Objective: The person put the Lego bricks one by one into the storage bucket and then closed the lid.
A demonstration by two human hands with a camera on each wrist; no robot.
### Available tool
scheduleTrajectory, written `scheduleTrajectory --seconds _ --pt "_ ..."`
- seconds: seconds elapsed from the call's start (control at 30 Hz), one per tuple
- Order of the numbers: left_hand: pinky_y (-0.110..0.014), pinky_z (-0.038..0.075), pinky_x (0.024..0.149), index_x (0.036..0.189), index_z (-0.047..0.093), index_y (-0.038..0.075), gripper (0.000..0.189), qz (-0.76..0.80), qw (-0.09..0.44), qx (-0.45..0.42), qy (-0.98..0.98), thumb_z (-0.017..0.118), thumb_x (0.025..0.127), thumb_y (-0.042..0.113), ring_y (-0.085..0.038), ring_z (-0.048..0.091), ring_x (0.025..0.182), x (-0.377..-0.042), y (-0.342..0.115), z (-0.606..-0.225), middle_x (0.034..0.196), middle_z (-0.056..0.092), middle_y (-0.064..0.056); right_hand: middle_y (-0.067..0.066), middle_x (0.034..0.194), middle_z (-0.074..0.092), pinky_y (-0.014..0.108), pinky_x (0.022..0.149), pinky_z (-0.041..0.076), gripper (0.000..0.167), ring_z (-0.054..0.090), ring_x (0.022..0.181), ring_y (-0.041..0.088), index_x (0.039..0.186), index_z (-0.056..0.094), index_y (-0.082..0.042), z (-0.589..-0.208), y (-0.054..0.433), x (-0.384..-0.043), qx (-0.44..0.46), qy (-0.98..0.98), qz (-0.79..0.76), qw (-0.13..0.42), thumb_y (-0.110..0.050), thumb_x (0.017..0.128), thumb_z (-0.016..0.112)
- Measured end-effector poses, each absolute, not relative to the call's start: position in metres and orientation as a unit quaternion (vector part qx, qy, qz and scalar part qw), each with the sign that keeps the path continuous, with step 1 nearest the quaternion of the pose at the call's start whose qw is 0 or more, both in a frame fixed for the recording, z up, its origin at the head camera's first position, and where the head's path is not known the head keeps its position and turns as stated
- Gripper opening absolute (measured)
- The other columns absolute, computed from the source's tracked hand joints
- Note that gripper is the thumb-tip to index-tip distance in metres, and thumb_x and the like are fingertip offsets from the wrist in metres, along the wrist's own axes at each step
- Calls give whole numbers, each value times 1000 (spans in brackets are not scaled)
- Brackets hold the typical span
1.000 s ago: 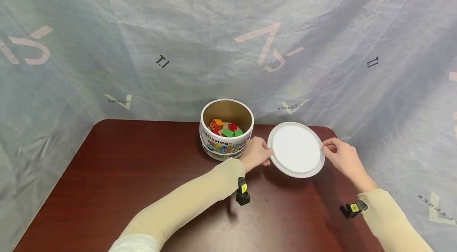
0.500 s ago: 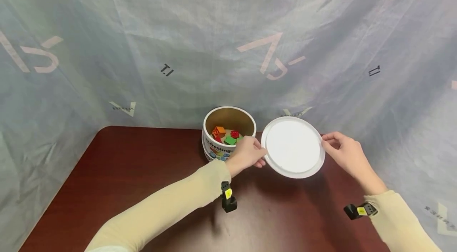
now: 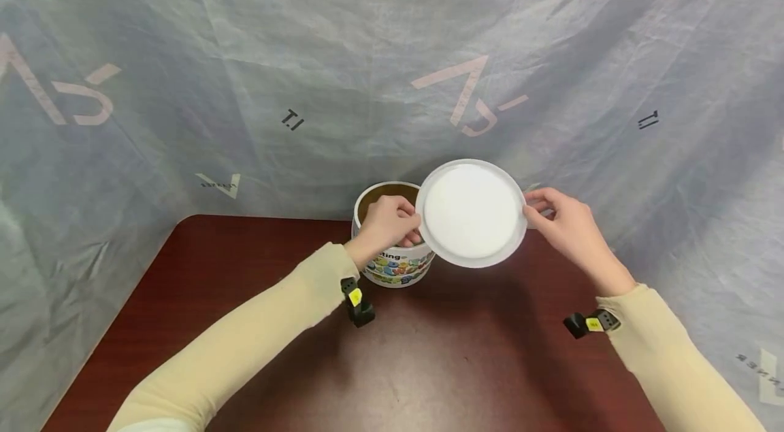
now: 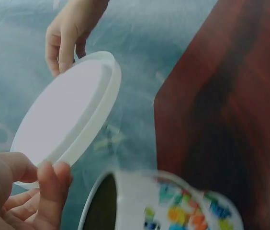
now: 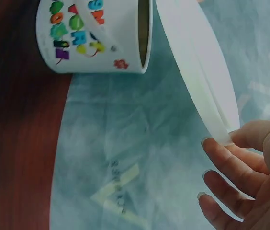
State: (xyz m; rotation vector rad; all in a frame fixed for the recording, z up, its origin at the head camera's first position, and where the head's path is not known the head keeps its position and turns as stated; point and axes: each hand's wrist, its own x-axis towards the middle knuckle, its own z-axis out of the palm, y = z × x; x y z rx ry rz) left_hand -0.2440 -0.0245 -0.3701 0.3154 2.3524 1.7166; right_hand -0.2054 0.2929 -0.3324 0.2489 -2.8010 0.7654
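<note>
A round white lid (image 3: 471, 213) is held up between both hands, its pale flat face toward the head camera. My left hand (image 3: 390, 222) pinches its left edge, thumb on the near face. On the opposite edge, my right hand (image 3: 562, 218) pinches the rim between thumb and index finger, and its other fingers stand apart in the right wrist view. Behind the left hand stands an uncovered white bucket (image 3: 398, 269) with colourful printed letters. The lid and left hand overlap much of its mouth in the head view, hiding what lies inside.
The bucket stands near the back edge of a dark red-brown table (image 3: 429, 357). A grey printed cloth (image 3: 343, 78) hangs close behind the table and along its sides. Small black cameras are strapped to both sleeves.
Both hands have raised the lid and carried it left, from beside the bucket to partly in front of its mouth. The coloured blocks seen inside earlier are now hidden.
</note>
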Motion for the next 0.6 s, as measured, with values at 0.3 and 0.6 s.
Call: scheduleTrajectory --seconds 0.3,0.6 --pt "-25 53 55 113 68 1 20 506 67 130 850 63 105 19 -14 70 65 -268 -65 -365 94 78 -11 22 108 74 46 71 57 40 72 87 36 138 64 0 -325 255 -232 117 -950 264 118 -25 106 60" --pt "-31 51 68 118 68 3 24 478 -1 155 865 62 106 22 -29 71 80 -302 -98 -370 99 77 -12 22 111 73 54 84 58 36 67 97 39 135 66 2 -324 224 -261 148 -938 280 141 -18 106 63"
